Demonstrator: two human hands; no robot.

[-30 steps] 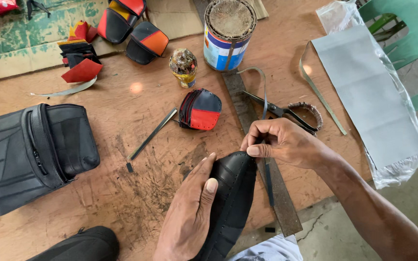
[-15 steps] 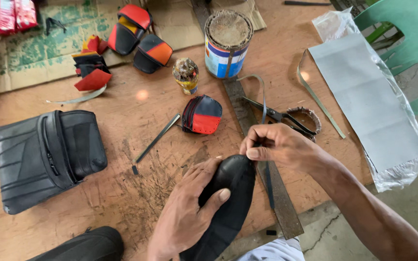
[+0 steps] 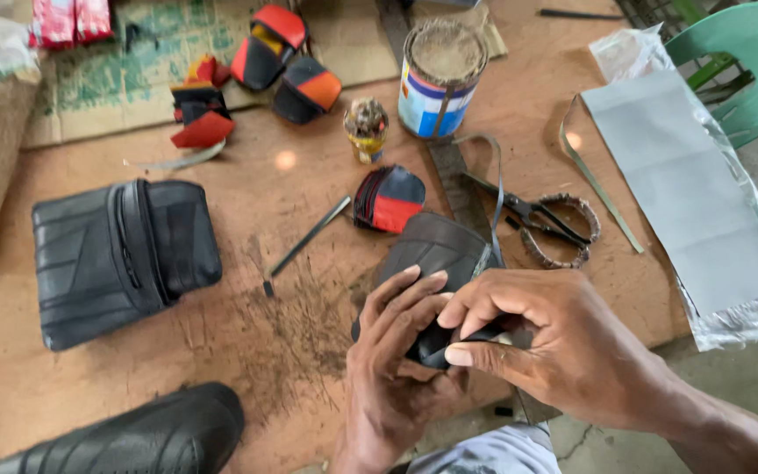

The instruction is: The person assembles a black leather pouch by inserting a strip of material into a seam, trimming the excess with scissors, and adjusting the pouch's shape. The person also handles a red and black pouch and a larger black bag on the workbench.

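A black leather piece (image 3: 436, 254), rounded at its far end, rests on the wooden table (image 3: 247, 351) near the front edge. My left hand (image 3: 392, 369) holds it from below, fingers spread over its near part. My right hand (image 3: 541, 342) pinches its near right edge, thumb and fingers closed on it. A metal ruler (image 3: 449, 175) lies under and beyond the piece.
Scissors (image 3: 537, 215), a glue tin (image 3: 440, 75), a small jar (image 3: 367, 129), a red-and-black leather stack (image 3: 389, 198), a black zip pouch (image 3: 120, 254), a black bag (image 3: 133, 439) at the front, a grey sheet (image 3: 686, 193), a thin metal tool (image 3: 309, 237).
The black leather piece has turned and moved toward the table's front edge. My right hand slid from its far right side down to its near edge, close to my left hand.
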